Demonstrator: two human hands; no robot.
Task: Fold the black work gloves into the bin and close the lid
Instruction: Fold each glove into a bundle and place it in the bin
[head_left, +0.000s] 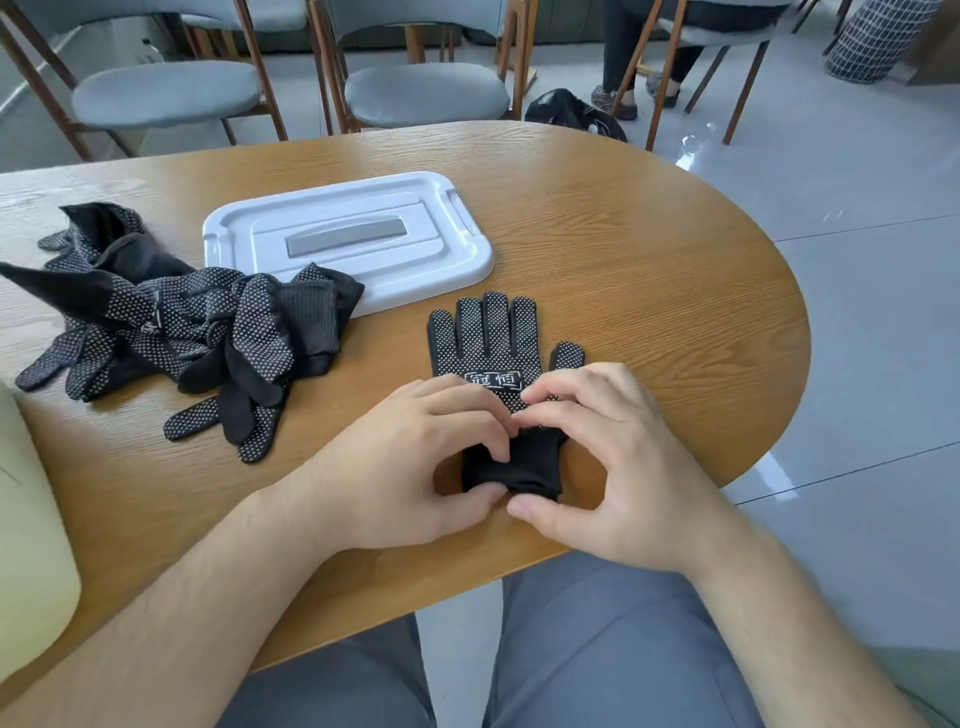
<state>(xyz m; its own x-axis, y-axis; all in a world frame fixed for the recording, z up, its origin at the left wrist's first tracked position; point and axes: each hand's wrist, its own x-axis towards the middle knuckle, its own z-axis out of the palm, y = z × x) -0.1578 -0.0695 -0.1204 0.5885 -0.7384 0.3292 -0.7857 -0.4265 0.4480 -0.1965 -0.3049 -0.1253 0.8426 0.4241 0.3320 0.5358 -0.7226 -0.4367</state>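
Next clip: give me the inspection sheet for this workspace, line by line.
Surface: wooden table, rounded end.
Job's things: one black glove lies flat, fingers pointing away; glove pile at left; white lid lies on the table, the pile's edge over its near corner; bin not identified.
Clutter: pale object at the left edge, cannot tell what it is.
Grips: left hand and right hand both pinch the black glove's cuff.
Cables: nothing seen.
Surroundings: grey chairs, black bag on the floor, seated person's legs.
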